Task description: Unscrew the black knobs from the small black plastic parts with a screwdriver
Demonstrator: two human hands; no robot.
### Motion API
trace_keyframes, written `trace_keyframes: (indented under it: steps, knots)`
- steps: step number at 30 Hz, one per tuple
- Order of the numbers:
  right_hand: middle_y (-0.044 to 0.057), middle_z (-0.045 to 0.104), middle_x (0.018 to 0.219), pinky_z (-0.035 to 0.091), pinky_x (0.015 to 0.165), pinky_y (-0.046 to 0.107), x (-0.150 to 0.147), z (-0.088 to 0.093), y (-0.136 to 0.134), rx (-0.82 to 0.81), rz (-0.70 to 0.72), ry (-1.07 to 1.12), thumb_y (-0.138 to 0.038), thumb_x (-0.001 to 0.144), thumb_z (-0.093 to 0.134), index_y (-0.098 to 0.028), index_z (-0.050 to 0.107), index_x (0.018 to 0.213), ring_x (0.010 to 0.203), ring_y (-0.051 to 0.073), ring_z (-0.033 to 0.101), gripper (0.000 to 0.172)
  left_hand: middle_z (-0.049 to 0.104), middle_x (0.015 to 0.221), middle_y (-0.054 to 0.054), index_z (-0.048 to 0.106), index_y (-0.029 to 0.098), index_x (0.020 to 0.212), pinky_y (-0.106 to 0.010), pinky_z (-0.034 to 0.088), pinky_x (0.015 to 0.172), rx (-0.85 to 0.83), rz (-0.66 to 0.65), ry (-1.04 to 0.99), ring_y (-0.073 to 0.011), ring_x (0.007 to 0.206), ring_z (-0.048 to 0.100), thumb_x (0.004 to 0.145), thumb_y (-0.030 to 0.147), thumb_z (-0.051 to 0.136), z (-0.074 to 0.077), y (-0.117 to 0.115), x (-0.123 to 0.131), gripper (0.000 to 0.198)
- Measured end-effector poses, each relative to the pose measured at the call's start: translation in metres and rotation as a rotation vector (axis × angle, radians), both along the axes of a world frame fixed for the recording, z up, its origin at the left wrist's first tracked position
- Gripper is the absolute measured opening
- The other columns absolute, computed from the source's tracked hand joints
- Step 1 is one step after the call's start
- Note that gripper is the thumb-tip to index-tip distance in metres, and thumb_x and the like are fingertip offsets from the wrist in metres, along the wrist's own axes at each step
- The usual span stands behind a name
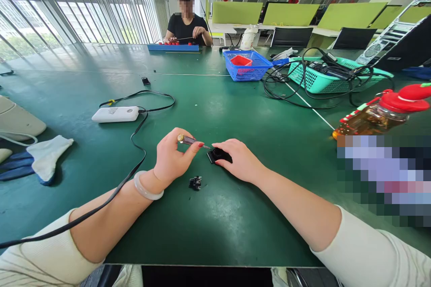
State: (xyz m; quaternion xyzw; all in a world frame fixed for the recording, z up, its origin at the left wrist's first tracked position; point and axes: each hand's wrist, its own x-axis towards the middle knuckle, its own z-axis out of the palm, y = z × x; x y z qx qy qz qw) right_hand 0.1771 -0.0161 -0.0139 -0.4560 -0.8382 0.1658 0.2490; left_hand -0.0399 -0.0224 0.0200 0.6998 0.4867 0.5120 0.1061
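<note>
In my left hand (175,154) is a small screwdriver (187,139), pinched between thumb and fingers, its shaft pointing right. The tip reaches the near left corner of a small black plastic part (220,155); whether it touches cannot be made out. My right hand (240,159) grips that black part from the right side, thumb in front and fingers behind, hiding some of it. On the green table (215,224) just below my left hand lies a little black piece with metal prongs (195,183), apart from both hands.
A white power bank (116,115) with a black cable lies left, near a blue and white glove (50,157). Blue (251,71) and teal (340,85) baskets with tangled cables stand back right. A red-lidded bottle (380,112) lies right. Another person (186,27) sits opposite.
</note>
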Motion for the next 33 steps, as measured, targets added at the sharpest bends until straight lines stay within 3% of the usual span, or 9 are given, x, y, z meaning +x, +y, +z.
trace_keyframes:
  steps: [7,13,21,24,28,31,33]
  knots:
    - [0.008,0.071,0.119,0.047,0.103,0.05,-0.001,0.001,0.0,-0.015,0.001,-0.014,-0.025,0.084,0.073,-0.021,0.064,0.127,0.113,0.027,0.06,0.044,0.07,0.079,-0.003,0.061,0.023,0.08,-0.034,0.049,0.076,-0.036,-0.141,0.072,-0.0204,0.073,0.063,0.083,0.034,0.065,0.002,0.004,-0.001,0.012]
    - [0.009,0.071,0.118,0.048,0.101,0.051,-0.001,0.002,-0.001,-0.01,0.003,-0.009,-0.025,0.085,0.072,-0.023,0.064,0.126,0.112,0.026,0.061,0.042,0.07,0.082,-0.005,0.06,0.023,0.082,-0.036,0.05,0.079,-0.022,-0.141,0.042,-0.022,0.077,0.064,0.085,0.033,0.061,0.001,0.003,-0.002,0.01]
    - [0.008,0.072,0.117,0.049,0.101,0.05,-0.002,0.002,-0.001,-0.011,0.005,-0.023,-0.025,0.084,0.073,-0.022,0.064,0.127,0.112,0.027,0.061,0.044,0.069,0.082,-0.003,0.061,0.024,0.083,-0.035,0.05,0.08,-0.087,-0.251,0.144,-0.0209,0.078,0.063,0.085,0.029,0.061,0.001,0.006,-0.001,0.005]
    - [0.009,0.072,0.118,0.048,0.102,0.049,-0.002,0.003,-0.001,-0.023,0.004,-0.028,-0.024,0.084,0.073,-0.02,0.064,0.128,0.113,0.027,0.06,0.045,0.069,0.082,-0.003,0.061,0.023,0.085,-0.033,0.05,0.078,-0.149,-0.243,0.077,-0.0199,0.078,0.063,0.086,0.03,0.061,-0.001,0.009,0.0,0.006]
    - [0.01,0.072,0.113,0.048,0.101,0.05,-0.001,0.004,-0.001,-0.04,0.008,-0.02,-0.025,0.084,0.073,-0.02,0.063,0.129,0.113,0.027,0.059,0.046,0.069,0.081,-0.003,0.059,0.022,0.085,-0.032,0.05,0.076,-0.26,-0.215,-0.167,-0.0186,0.077,0.063,0.086,0.034,0.062,-0.006,0.017,0.0,0.012]
    - [0.009,0.071,0.112,0.049,0.1,0.049,-0.001,0.004,-0.001,-0.062,0.018,-0.017,-0.024,0.084,0.072,-0.022,0.064,0.129,0.112,0.026,0.059,0.046,0.07,0.081,-0.003,0.06,0.021,0.085,-0.032,0.051,0.077,-0.325,-0.253,-0.324,-0.0186,0.077,0.064,0.084,0.04,0.066,-0.009,0.02,0.0,0.02]
    - [0.008,0.07,0.118,0.047,0.103,0.049,-0.001,0.004,-0.001,-0.043,0.032,-0.02,-0.02,0.084,0.073,-0.026,0.064,0.128,0.114,0.026,0.058,0.046,0.07,0.083,-0.004,0.061,0.021,0.087,-0.032,0.051,0.078,-0.305,-0.297,-0.325,-0.0184,0.078,0.064,0.084,0.04,0.067,-0.008,0.018,0.0,0.02]
